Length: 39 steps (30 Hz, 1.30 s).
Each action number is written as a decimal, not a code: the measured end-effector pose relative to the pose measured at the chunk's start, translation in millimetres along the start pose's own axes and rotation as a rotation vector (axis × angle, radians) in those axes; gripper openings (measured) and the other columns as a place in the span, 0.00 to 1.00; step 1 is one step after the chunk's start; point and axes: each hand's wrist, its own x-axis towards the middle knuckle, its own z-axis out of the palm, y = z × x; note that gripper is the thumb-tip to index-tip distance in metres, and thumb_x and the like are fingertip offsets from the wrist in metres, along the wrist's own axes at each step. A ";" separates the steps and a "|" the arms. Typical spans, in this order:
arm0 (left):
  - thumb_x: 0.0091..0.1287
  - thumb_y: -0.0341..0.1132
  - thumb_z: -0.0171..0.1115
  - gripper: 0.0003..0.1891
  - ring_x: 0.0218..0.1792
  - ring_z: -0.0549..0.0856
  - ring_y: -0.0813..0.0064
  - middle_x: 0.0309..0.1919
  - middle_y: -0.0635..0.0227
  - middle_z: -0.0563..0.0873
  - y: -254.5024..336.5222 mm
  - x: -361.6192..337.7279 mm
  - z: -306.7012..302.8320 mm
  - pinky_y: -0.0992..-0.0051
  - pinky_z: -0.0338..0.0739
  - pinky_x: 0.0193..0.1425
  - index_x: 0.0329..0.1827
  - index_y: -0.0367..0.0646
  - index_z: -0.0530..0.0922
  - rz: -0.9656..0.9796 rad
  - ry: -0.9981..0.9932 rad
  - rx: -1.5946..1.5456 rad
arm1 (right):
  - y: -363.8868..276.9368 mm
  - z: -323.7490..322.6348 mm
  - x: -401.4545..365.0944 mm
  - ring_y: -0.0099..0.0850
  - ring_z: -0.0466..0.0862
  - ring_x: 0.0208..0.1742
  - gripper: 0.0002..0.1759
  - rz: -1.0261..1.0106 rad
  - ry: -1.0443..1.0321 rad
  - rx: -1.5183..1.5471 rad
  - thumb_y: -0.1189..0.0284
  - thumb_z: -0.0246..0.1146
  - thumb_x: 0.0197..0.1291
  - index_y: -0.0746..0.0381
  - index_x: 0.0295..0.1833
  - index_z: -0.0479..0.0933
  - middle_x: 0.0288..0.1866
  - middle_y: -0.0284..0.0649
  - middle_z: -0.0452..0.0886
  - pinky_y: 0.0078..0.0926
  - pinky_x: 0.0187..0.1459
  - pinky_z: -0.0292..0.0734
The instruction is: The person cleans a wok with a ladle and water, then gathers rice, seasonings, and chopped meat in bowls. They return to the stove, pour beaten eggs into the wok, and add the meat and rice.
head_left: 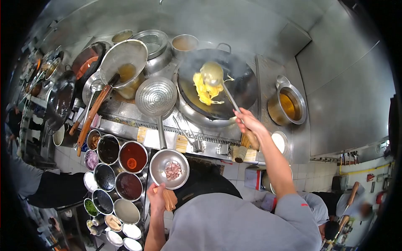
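My right hand [250, 122] is closed round the handle of a metal ladle [212, 73]. The ladle's bowl rests over yellow egg [205, 93] in a black wok [243, 85], where steam rises. Low in the view, my left hand [157, 196] is closed at a wooden handle [170, 200], just below a steel bowl [157, 163]. Small pieces of pink meat [172, 170] lie in that bowl. Past the bowl, a perforated skimmer [156, 97] lies on the stove with its handle pointing toward the bowl.
Pots of sauces, one with red oil [133, 157], stand at the left. A large strainer [123, 58] sits over a pot at the back left. A pot of oil [289, 104] stands right of the wok. Other people are at both sides.
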 end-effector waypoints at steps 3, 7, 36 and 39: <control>0.64 0.29 0.62 0.05 0.30 0.79 0.83 0.30 0.70 0.83 5.7 -3.6 -2.0 0.79 0.74 0.35 0.37 0.35 0.79 0.019 -0.007 0.018 | 2.5 0.1 7.2 0.15 0.64 0.17 0.14 -0.096 0.147 -0.207 0.66 0.53 0.72 0.61 0.56 0.65 0.25 0.28 0.65 0.15 0.15 0.63; 0.64 0.30 0.62 0.06 0.30 0.79 0.82 0.30 0.70 0.83 2.5 0.8 -5.9 0.79 0.74 0.35 0.37 0.35 0.79 0.032 0.009 -0.011 | -17.2 -11.4 -49.2 0.14 0.65 0.18 0.13 0.105 -0.004 -0.008 0.66 0.53 0.72 0.60 0.56 0.67 0.24 0.28 0.65 0.15 0.16 0.63; 0.65 0.28 0.62 0.04 0.29 0.80 0.83 0.30 0.71 0.83 25.3 -0.6 -8.4 0.80 0.74 0.35 0.37 0.37 0.79 0.077 -0.076 0.049 | 0.0 35.8 -51.3 0.16 0.64 0.17 0.10 0.055 0.181 0.107 0.69 0.53 0.71 0.59 0.53 0.63 0.24 0.29 0.65 0.19 0.16 0.63; 0.64 0.28 0.62 0.04 0.31 0.80 0.82 0.30 0.70 0.83 23.5 5.9 -13.4 0.79 0.75 0.36 0.37 0.37 0.79 0.041 -0.082 0.041 | 5.1 11.3 -31.8 0.17 0.64 0.15 0.08 0.052 0.021 0.324 0.69 0.53 0.71 0.59 0.50 0.65 0.24 0.28 0.66 0.21 0.14 0.64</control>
